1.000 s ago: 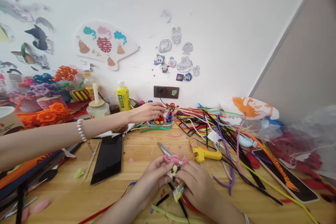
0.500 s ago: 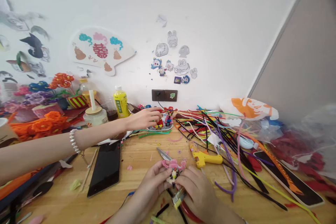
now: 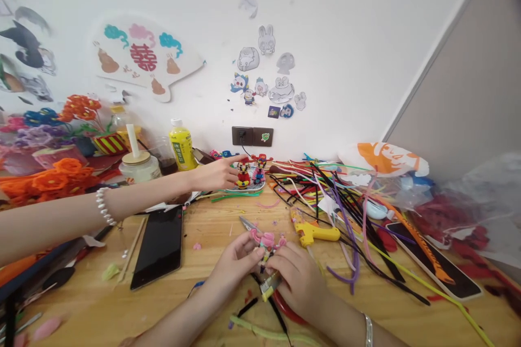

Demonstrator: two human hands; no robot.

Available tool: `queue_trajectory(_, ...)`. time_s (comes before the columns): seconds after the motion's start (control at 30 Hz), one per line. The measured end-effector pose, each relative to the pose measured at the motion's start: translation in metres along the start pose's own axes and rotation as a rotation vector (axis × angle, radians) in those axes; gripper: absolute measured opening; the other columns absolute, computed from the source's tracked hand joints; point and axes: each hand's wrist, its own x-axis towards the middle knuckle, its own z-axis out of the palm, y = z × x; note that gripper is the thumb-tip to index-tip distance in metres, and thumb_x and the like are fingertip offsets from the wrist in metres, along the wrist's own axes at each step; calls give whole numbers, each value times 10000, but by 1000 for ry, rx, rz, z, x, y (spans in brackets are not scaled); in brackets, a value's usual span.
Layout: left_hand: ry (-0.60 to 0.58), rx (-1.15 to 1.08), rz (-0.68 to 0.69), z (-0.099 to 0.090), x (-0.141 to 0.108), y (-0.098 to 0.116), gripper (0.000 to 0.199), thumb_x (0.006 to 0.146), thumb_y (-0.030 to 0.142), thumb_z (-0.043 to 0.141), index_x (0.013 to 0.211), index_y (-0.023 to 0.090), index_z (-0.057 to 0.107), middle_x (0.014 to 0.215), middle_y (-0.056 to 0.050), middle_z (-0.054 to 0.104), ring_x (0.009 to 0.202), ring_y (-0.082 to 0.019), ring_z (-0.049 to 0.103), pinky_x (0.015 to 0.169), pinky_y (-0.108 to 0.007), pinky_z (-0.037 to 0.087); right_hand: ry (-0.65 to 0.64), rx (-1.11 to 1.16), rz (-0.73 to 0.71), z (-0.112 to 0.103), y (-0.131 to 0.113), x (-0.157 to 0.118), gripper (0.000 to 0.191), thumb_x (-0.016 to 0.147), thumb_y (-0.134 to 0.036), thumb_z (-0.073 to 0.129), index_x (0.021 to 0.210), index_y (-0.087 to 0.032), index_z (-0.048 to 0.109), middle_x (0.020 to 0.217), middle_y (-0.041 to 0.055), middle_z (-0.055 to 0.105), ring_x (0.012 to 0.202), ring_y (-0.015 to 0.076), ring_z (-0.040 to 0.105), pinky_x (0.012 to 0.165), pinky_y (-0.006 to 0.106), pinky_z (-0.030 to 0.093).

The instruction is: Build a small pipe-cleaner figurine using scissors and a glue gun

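Observation:
Between my left hand (image 3: 236,260) and my right hand (image 3: 299,274) is a small figure (image 3: 266,246) with pink fuzzy pieces on top. The fingertips of both hands pinch it from either side, hiding part of its body. Beneath my right hand is a small clear item with a yellow end (image 3: 268,288); I cannot tell whether that hand grips it. A red curved handle (image 3: 287,309) lies partly under the same hand. Just beyond the figure, a pointed metal blade (image 3: 246,223) rests on the wooden table (image 3: 220,227).
From the left reaches another person's hand (image 3: 217,174), touching a red figure (image 3: 243,173) beside a second figure (image 3: 259,169). A yellow glue gun (image 3: 313,232) and many pipe cleaners (image 3: 321,190) lie at right. A black tablet (image 3: 158,249) lies left, near a yellow bottle (image 3: 182,146).
My view has shifted slightly. The other person's hand has drawn back a little leftward, with the index finger now stretched over the red figure. My hands still hold the small figure.

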Motion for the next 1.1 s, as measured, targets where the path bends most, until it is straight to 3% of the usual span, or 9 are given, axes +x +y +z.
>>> queue_trajectory(0.2,63,34,-7,-6,0,-1,354,589,299,723,909,192,614,1006,-61,659,956,-222,571,782,-309,460,46,134,226,-2,1,4,183,693,-89,452,826,-201,509,757,23,532,731,180,472,643,296,386)
queue_trajectory(0.33,55,77,15,-11,4,-4,348,602,309,712,912,185,614,1022,-69,657,986,-219,565,809,-293,445,69,201,332,-8,8,9,168,737,-227,499,902,-190,500,821,42,513,777,193,475,673,315,390)
queue_trajectory(0.67,-21,246,130,-11,2,-6,233,650,265,669,858,168,625,915,-47,679,888,-185,584,826,-286,428,-1,77,348,-13,14,5,158,766,-335,454,775,-179,475,735,29,468,709,184,440,627,312,353)
queue_trajectory(0.8,3,256,96,-9,0,-4,254,631,273,680,852,164,619,907,-48,677,845,-177,588,780,-276,443,-14,56,369,-14,13,6,142,766,-318,439,733,-180,447,714,24,459,697,179,432,618,304,335)
queue_trajectory(0.97,0,225,43,-11,0,-7,296,624,291,681,881,166,601,876,-48,674,742,-167,584,589,-241,463,-24,4,370,-13,13,7,115,750,-286,425,695,-185,436,677,14,445,663,170,419,587,287,321)
queue_trajectory(1.1,-13,235,32,-11,0,-6,289,630,279,678,885,159,613,868,-56,681,746,-173,588,596,-243,456,-38,-31,375,-12,14,7,95,735,-255,410,677,-185,435,667,21,455,653,173,423,592,291,331)
